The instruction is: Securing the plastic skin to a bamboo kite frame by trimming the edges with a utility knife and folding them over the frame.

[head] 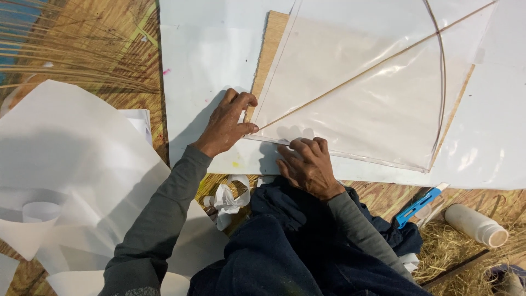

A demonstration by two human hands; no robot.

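Note:
A kite of clear plastic film (pixel 361 93) lies on a wooden board (pixel 272 44), with a straight thin stick (pixel 378 60) crossing it and a bowed stick (pixel 441 82) curving down its right side. My left hand (pixel 227 123) presses on the kite's near left corner, fingers curled with the thumb at the end of the straight stick. My right hand (pixel 307 164) rests knuckles up on the kite's lower edge, fingertips pushing down on the film. Neither hand lifts anything.
White paper sheets (pixel 208 60) lie under the board and a large curled sheet (pixel 71 164) is at left. A blue utility knife (pixel 417 206) and a white tube (pixel 475 225) lie on straw at right. Thin sticks (pixel 66 60) fan out at top left.

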